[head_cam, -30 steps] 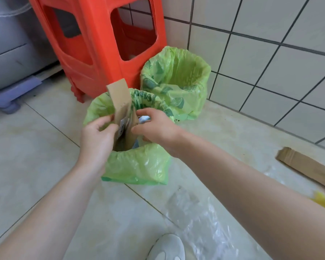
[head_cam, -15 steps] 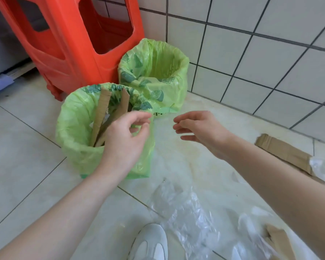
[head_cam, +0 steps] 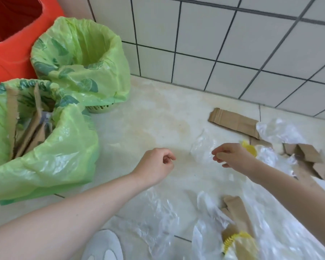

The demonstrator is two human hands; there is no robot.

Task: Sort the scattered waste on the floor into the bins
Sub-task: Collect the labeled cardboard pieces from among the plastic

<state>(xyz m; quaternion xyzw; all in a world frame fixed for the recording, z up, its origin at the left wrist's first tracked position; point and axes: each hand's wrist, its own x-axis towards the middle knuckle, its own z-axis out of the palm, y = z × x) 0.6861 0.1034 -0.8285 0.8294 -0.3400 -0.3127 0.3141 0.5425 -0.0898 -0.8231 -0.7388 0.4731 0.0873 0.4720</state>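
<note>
Cardboard strips [head_cam: 24, 128] now stand in the near bin [head_cam: 45, 166], released. My left hand [head_cam: 155, 166] and right hand [head_cam: 231, 156], loosely curled, hold nothing. Clear plastic film [head_cam: 203, 147] lies just beyond my right fingertips [head_cam: 215, 156], probably the next pick.

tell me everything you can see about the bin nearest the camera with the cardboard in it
The near bin stands at the left edge of the floor, lined with a thin, glossy, light green plastic bag printed with darker green leaves; the bag folds over the rim and hides the bin's wall. Several torn brown cardboard strips stand upright or lean inside. It sits directly in front of the second lined bin; whether they touch is unclear. Neither hand touches it.
</note>
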